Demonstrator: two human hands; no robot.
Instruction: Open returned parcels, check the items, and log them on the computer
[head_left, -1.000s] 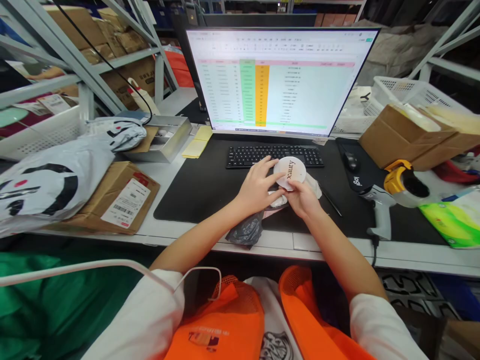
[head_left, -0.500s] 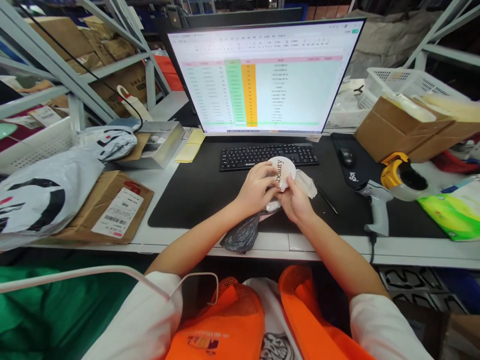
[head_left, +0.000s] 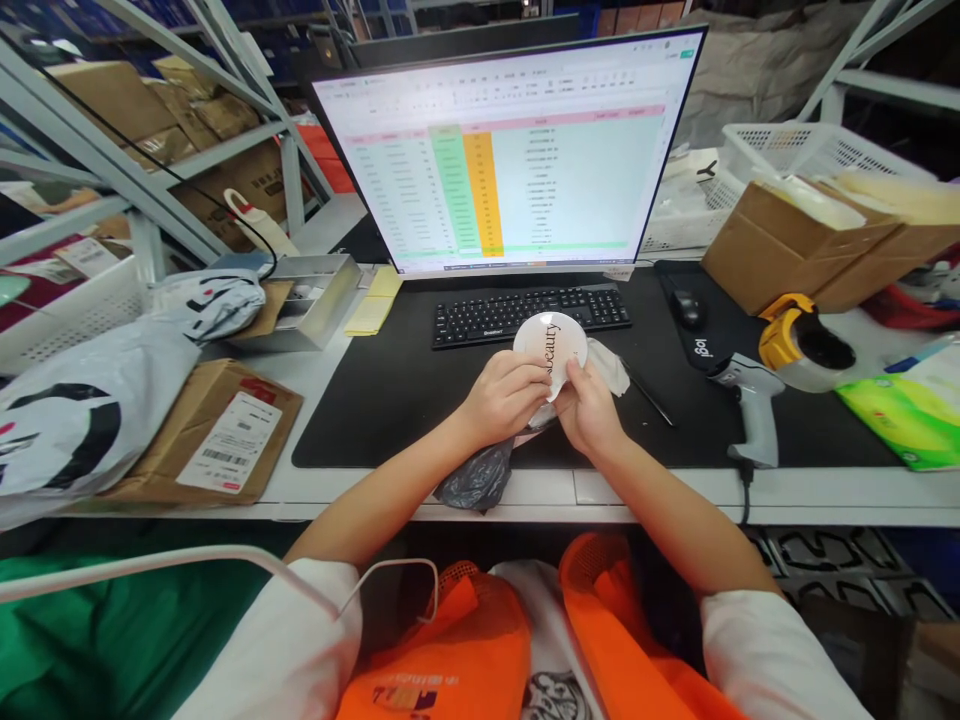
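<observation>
Both hands hold a round white disc (head_left: 553, 345) marked "beauty" in dark letters, raised over the desk mat in front of the keyboard (head_left: 495, 318). My left hand (head_left: 508, 398) grips its lower left side with fingers curled. On the right, my right hand (head_left: 592, 405) pinches the edge with the thumb on the face. Crumpled clear-white wrapping (head_left: 609, 368) lies just behind the right hand. Below the left hand sits a dark grey plastic bag (head_left: 477, 476) at the desk edge. A black pen (head_left: 651, 394) rests right of the wrapping.
A monitor (head_left: 517, 160) stands behind the keyboard. To the right are a barcode scanner (head_left: 754, 408), a yellow tape dispenser (head_left: 791, 330), a mouse (head_left: 687, 309) and cardboard boxes (head_left: 780, 245). At left lie a labelled carton (head_left: 169, 440), a white plastic mailer (head_left: 90, 410) and yellow notes (head_left: 373, 302).
My left fingers have slid down off the disc's upper left edge and folded, so more of its face shows. The view has shifted slightly.
</observation>
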